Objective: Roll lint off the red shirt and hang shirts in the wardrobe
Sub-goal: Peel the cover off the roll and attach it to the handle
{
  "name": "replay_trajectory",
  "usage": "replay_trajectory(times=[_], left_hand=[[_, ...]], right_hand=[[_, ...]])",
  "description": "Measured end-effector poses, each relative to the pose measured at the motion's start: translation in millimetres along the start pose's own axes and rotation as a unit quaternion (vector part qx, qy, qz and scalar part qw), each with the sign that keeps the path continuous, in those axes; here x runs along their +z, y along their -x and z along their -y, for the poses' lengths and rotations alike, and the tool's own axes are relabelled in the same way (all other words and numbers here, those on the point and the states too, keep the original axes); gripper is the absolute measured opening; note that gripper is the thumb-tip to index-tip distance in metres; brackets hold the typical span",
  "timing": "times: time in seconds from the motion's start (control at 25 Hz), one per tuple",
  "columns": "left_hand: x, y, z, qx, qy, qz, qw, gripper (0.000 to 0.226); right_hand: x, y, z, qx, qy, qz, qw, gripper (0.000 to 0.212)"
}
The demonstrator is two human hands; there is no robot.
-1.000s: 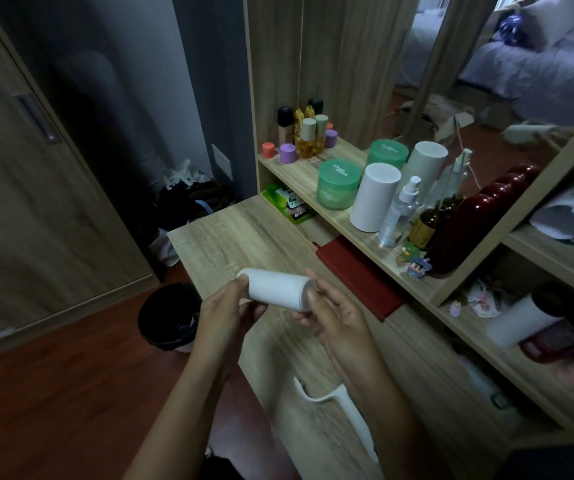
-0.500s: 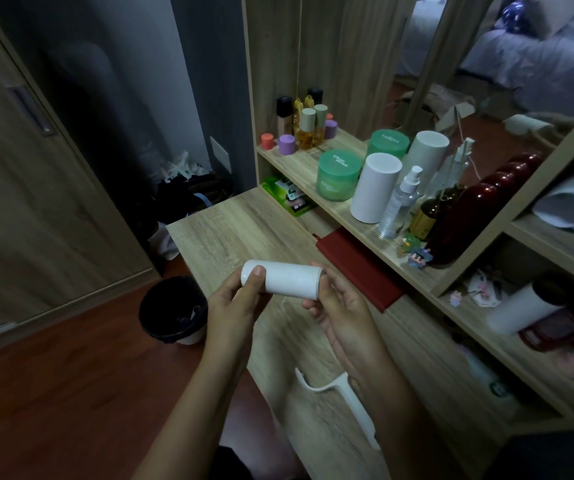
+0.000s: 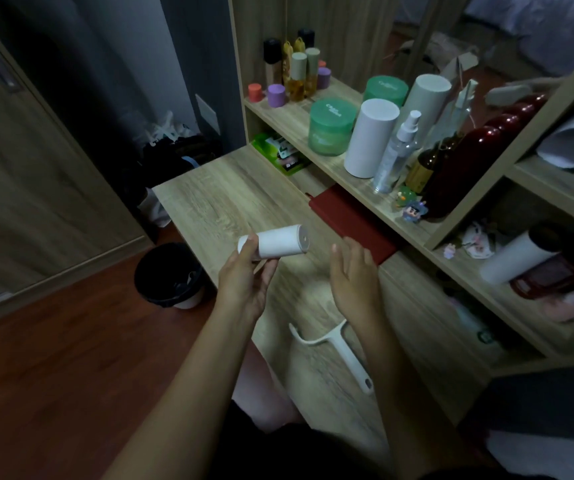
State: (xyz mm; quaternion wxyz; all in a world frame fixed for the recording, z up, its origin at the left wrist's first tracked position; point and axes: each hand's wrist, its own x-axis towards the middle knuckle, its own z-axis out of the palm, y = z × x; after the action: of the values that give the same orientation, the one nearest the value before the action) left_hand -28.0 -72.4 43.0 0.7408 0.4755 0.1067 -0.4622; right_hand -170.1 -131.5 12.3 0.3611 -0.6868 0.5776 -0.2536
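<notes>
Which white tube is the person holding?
The short white roll in the left hand, over the desk. The tall white canister stands on the shelf, and another white tube lies tilted in the lower compartment.

Bedroom dressing corner in a home.
Cosmetic bottles [image 3: 298, 77] and jars [image 3: 330, 128] crowd a wooden shelf [image 3: 287, 116] by a mirror [image 3: 417, 36] reflecting a bed [image 3: 555, 36]; a wardrobe door [image 3: 19, 174], bin [image 3: 169, 275] and wood floor [image 3: 53, 358] lie left.
</notes>
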Motion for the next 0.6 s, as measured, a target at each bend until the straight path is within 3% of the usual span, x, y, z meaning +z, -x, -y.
replay_trajectory(times=[0.12, 0.24, 0.44, 0.6], left_hand=[[-7, -1, 9, -0.019, -0.006, 0.003, 1.000, 0.030], [-11, -3, 17, -0.030, -0.020, -0.010, 0.999, 0.019], [-13, -4, 20, -0.035, -0.038, -0.002, 0.999, 0.018], [-19, -10, 7, -0.036, -0.070, 0.013, 0.997, 0.007]], right_hand=[[14, 18, -59, 0.138, 0.171, 0.042, 0.975, 0.071], [31, 36, -88, 0.202, 0.190, 0.095, 0.956, 0.068], [41, 31, -88, 0.175, 0.208, 0.124, 0.954, 0.062], [14, 15, -53, 0.051, 0.104, 0.131, 0.985, 0.056]])
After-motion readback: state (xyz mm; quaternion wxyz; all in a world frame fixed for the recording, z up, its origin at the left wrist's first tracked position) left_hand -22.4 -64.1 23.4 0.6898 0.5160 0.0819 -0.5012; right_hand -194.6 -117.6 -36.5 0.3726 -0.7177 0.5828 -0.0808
